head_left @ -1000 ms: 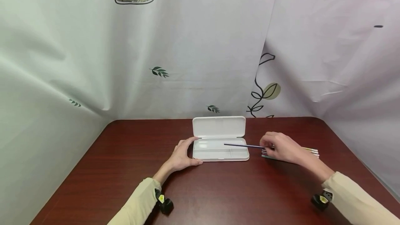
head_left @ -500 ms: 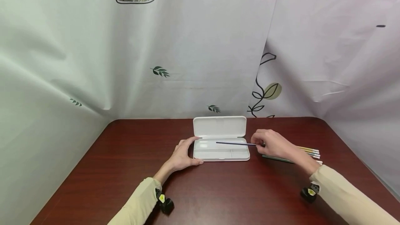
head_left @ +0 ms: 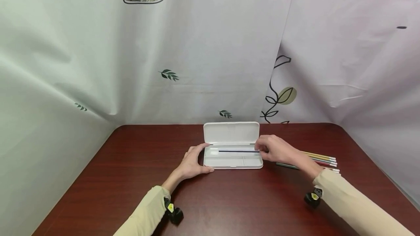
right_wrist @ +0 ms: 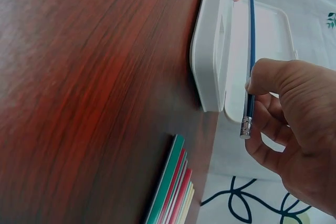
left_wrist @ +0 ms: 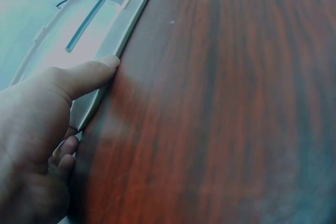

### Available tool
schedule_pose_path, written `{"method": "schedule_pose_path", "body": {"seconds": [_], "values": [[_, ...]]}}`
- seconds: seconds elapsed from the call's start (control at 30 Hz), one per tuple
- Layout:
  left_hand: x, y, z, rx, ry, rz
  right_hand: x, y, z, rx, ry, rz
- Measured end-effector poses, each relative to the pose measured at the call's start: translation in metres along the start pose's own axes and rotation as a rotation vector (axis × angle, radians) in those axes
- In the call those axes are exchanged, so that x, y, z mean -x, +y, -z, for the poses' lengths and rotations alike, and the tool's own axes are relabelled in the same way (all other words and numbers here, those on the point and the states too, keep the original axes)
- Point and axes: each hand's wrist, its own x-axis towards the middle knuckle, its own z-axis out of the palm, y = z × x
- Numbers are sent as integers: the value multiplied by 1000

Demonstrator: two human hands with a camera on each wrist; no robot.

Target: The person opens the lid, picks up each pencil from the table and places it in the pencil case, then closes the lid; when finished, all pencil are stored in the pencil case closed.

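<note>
An open white pencil case [head_left: 223, 167] stands in the middle of the table's far half, its lid [head_left: 231, 133] raised at the back. My left hand [head_left: 189, 163] holds the case's left end, thumb on the front edge and fingers toward the back. A dark blue pencil [head_left: 237, 151] is pinched between the thumb and fingers of my right hand [head_left: 275, 149] at the case's right end. The pencil lies level over the long back compartment. In the right wrist view, the pencil's metal-banded end [right_wrist: 245, 125] sticks out past my fingers, beyond the case's end wall.
Several pencils [head_left: 319, 156], yellow, red and green among them, lie in a loose bundle on the dark red wooden table [head_left: 229, 199], right of the case and partly under my right forearm. A patterned white cloth [head_left: 210, 46] hangs behind the table.
My right hand has moved left with the blue pencil, from above the pencil bundle to the case's right end, and the pencil now sits farther over the case. My left hand stays put.
</note>
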Motion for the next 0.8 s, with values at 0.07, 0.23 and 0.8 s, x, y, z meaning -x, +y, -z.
{"method": "schedule_pose_path", "body": {"seconds": [0.07, 0.23, 0.8], "values": [[0, 0, 0, -2, -1, -2, -3, -1, -1, -7, -17, -7], [0, 1, 0, -6, 3, -7, -10, -2, -6, -4, -23, 21], [0, 1, 1, -9, 9, -25, -26, -10, -17, -2, -47, 64]]}}
